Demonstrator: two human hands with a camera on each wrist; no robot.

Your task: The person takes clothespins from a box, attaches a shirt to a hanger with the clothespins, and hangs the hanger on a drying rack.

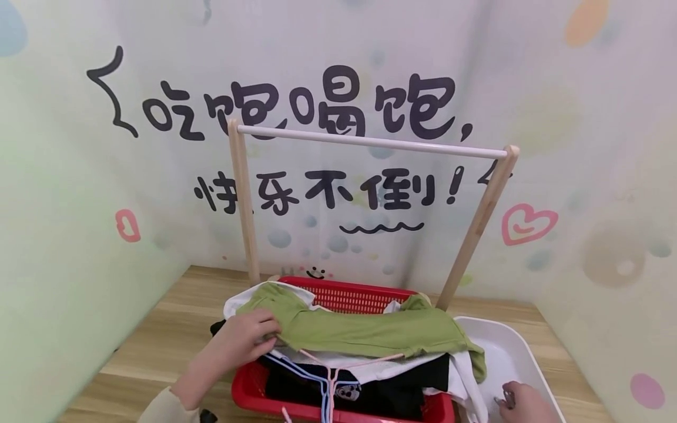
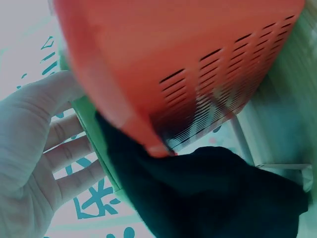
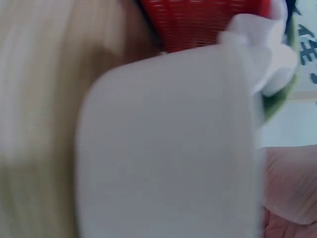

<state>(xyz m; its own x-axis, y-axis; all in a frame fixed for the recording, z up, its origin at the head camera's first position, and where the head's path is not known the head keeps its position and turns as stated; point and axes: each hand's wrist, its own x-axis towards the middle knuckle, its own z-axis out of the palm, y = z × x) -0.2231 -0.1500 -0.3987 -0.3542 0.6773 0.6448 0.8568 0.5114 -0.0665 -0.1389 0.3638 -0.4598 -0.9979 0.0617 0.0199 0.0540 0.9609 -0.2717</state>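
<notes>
A green shirt (image 1: 365,332) lies spread over white and black clothes on a red basket (image 1: 344,296). My left hand (image 1: 240,338) is at the shirt's left end, pinching its edge between thumb and fingers. Under the green cloth, pink and blue hangers (image 1: 325,379) stick out toward me. At the lower right my right hand (image 1: 526,402) pinches a small metal clip (image 1: 509,399) over a white tray (image 1: 502,358). The right wrist view shows only part of this hand, behind the tray's wall (image 3: 168,144); its fingertips are hidden there.
Behind the basket stands a wooden rack with a white crossbar (image 1: 370,141). Black clothing (image 2: 213,188) hangs over the basket's side in the left wrist view. A white sleeve (image 1: 468,382) droops toward the tray. Printed walls enclose the wooden table (image 1: 143,352).
</notes>
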